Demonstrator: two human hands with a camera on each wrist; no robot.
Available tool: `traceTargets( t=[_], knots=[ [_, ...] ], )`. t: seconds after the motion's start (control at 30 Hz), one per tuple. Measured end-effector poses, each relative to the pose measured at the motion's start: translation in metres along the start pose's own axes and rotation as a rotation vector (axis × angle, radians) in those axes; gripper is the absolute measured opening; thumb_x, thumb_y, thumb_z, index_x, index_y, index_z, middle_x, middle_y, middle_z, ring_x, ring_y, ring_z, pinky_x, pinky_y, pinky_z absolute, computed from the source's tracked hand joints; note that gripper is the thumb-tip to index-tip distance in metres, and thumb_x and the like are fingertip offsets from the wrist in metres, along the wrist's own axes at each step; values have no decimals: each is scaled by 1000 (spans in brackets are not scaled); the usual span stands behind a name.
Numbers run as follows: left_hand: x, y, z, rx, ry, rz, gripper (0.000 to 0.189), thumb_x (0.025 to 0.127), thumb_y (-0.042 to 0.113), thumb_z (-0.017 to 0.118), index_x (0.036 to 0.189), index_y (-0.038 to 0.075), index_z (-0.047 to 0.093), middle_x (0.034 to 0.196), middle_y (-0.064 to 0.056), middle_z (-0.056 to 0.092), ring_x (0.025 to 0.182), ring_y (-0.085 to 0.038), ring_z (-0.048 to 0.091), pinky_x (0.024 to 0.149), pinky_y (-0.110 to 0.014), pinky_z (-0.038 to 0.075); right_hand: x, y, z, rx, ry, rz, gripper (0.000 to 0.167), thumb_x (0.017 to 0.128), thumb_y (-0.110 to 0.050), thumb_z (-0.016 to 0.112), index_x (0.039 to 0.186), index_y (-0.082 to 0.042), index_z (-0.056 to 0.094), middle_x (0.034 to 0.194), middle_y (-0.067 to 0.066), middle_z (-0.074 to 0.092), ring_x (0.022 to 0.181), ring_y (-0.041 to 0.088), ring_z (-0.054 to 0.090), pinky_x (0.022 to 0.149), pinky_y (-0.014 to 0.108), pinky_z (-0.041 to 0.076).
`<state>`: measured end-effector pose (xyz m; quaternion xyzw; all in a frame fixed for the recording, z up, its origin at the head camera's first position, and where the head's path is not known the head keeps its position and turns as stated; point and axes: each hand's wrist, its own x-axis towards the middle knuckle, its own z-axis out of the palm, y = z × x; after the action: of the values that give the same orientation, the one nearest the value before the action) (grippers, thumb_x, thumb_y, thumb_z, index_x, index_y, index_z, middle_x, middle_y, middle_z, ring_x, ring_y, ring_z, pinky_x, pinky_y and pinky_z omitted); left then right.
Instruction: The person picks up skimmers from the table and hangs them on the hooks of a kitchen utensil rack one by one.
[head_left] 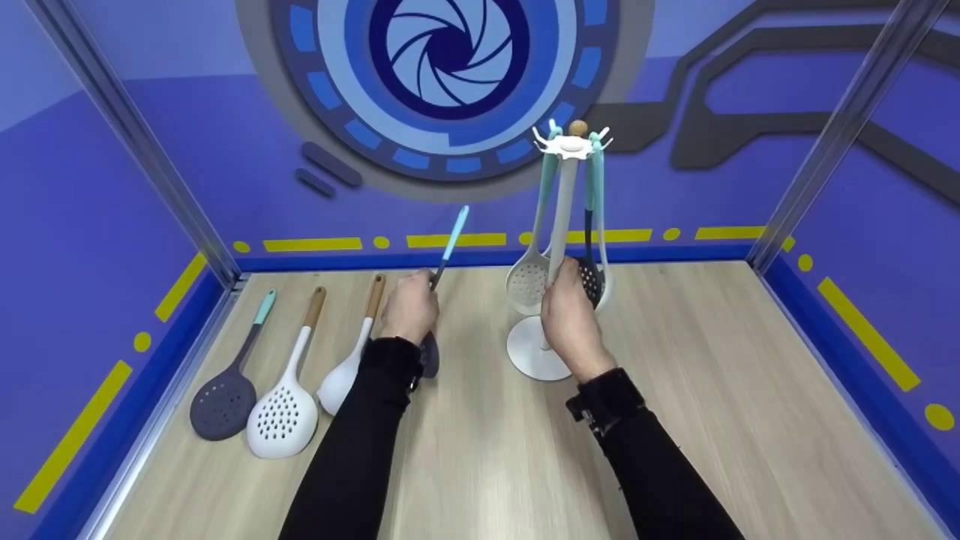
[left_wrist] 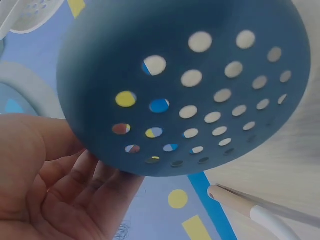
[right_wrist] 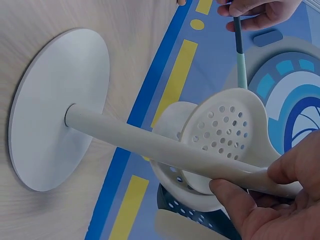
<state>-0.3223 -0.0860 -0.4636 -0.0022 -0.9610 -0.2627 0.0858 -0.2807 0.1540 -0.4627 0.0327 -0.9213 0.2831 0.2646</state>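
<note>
My left hand (head_left: 409,307) grips a dark grey skimmer (left_wrist: 215,145) by its stem. The skimmer's mint handle (head_left: 454,236) points up and away, while its round, holed head hangs below the hand, mostly hidden by the wrist in the head view. With thumb and fingers, my right hand (head_left: 570,319) holds the pole (right_wrist: 150,142) of a white utensil stand partway up. A round base (right_wrist: 57,110) is at the pole's foot, and a hooked top (head_left: 571,146) with a wooden knob crowns it. From the hooks hang a pale slotted spoon (head_left: 527,281), a dark slotted utensil (head_left: 591,281) and another pale utensil.
Left of the stand, a dark grey skimmer (head_left: 223,405), a white skimmer (head_left: 281,421) with wooden handle and a white ladle (head_left: 343,381) lie in a row on the wooden table (head_left: 480,457). Blue printed walls (head_left: 450,210) and metal posts (head_left: 832,135) enclose the table.
</note>
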Motion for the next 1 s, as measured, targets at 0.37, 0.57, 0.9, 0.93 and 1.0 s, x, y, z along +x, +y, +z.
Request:
traceTargets(
  t=[0.37,0.57,0.9,0.93,1.0],
  knots=[
    [-1,3,0,-22,22,8,27,91,15,56,118,18,58,103,-6,67,86,-23,65,63,-40,52,-1,1,0,34,-19,26,41,95,-9,43,132,1,29,113,22,54,99,32,64,72,38,56],
    [1,5,-2,-40,36,18,29,92,15,56,120,18,56,105,-6,66,87,-22,65,63,-38,52,-2,3,1,20,-9,0,40,94,-8,43,131,3,30,112,22,54,101,32,63,75,36,55],
    [4,14,-7,-52,42,41,28,94,17,53,122,18,54,108,-4,66,89,-17,65,66,-34,53,-1,2,-1,23,5,-19,38,93,-6,39,129,4,32,111,21,53,104,31,61,78,36,54],
    [4,15,-8,-51,44,41,28,94,17,54,122,18,54,108,-4,66,88,-17,65,64,-34,53,-1,2,-1,21,7,-26,38,93,-5,39,129,5,32,110,21,53,104,31,61,79,36,54],
    [5,17,-8,-52,44,40,28,94,17,54,122,19,53,107,-4,66,84,-17,65,61,-33,53,-1,2,-1,21,8,-35,37,93,-4,39,128,6,32,110,21,53,105,30,59,81,36,53]
  ],
)
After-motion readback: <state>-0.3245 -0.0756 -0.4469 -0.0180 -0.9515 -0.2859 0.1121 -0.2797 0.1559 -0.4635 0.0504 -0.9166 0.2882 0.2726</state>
